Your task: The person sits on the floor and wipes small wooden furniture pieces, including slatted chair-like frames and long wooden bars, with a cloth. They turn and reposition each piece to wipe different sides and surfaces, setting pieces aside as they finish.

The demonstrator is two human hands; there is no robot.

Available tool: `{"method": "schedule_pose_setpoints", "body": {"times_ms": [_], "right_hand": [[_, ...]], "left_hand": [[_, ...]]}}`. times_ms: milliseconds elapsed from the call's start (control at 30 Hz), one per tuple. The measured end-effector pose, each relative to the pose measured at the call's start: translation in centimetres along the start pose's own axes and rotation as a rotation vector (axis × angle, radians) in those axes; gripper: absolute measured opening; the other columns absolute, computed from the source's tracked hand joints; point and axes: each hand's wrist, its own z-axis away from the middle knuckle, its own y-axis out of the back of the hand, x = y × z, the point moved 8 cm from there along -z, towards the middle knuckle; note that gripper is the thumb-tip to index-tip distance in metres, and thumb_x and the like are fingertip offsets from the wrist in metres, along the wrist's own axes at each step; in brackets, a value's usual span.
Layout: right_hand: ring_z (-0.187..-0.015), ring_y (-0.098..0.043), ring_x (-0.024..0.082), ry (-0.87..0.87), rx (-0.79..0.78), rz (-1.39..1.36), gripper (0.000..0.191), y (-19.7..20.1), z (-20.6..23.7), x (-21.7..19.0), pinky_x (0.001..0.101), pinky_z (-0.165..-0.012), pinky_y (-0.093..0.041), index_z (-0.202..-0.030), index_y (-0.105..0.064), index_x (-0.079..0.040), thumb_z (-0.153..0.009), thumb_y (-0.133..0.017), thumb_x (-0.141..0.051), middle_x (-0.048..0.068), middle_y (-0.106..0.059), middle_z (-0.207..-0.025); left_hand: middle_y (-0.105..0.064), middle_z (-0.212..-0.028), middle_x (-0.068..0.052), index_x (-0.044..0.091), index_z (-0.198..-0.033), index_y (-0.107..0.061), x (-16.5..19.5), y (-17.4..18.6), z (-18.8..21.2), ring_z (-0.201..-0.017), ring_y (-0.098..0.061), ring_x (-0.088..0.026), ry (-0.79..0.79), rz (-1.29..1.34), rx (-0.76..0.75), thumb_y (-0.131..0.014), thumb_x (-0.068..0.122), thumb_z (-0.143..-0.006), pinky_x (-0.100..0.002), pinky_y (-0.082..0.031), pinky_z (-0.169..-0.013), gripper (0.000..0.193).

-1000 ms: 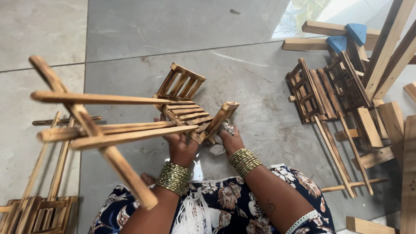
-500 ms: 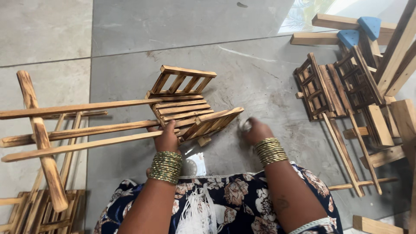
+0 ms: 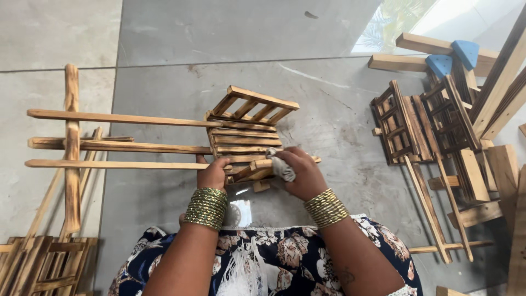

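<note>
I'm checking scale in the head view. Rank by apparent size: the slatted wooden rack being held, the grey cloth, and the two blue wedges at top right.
1. slatted wooden rack, the largest by far, long legs included.
2. grey cloth in the right hand and either of the blue wedges: they look alike, and the wedges lie farther off, so unranked.

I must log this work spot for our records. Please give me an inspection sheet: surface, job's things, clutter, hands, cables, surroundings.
Surface: grey stone floor, large slabs with seams, some scuffs.
Job's things: slatted wooden frame with long legs pointing left, lying on the floor; small grey cloth.
Clutter: pile of similar wooden frames at right; more frames at lower left; loose wood bars with two blue blocks at upper right.
Hands: left hand grips the frame's near edge; right hand presses the cloth on the wood.
Cables: nothing seen.
Surroundings: bright reflection on the floor at top right.
</note>
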Motion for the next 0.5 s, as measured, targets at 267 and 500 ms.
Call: {"method": "schedule_pose_setpoints", "body": {"times_ms": [267, 500], "right_hand": [[-0.109, -0.069, 0.034, -0.377, -0.060, 0.234, 0.042, 4.2, 2.6, 11.9, 0.0418, -0.094, -0.055, -0.115, -0.073, -0.016, -0.073, -0.077, -0.012, 0.010, -0.071, -0.116], [-0.110, -0.070, 0.033, -0.334, 0.115, 0.066, 0.063, 18.7, 0.4, -1.1, 0.0427, -0.092, -0.056, -0.133, -0.062, -0.014, -0.073, -0.083, -0.021, 0.016, -0.070, -0.121]], "left_hand": [[-0.062, -0.122, -0.022, 0.012, -0.161, -0.016, 1.9, -3.7, 4.2, -0.091, -0.070, -0.027, 0.082, 0.068, -0.072, -0.062, -0.004, -0.076, -0.038, -0.061, -0.073, 0.098], [-0.070, -0.106, -0.016, 0.013, -0.161, -0.017, 8.6, -8.2, 9.7, -0.088, -0.067, -0.023, 0.025, -0.075, -0.152, -0.061, -0.004, -0.076, -0.035, -0.057, -0.076, 0.097]]}}
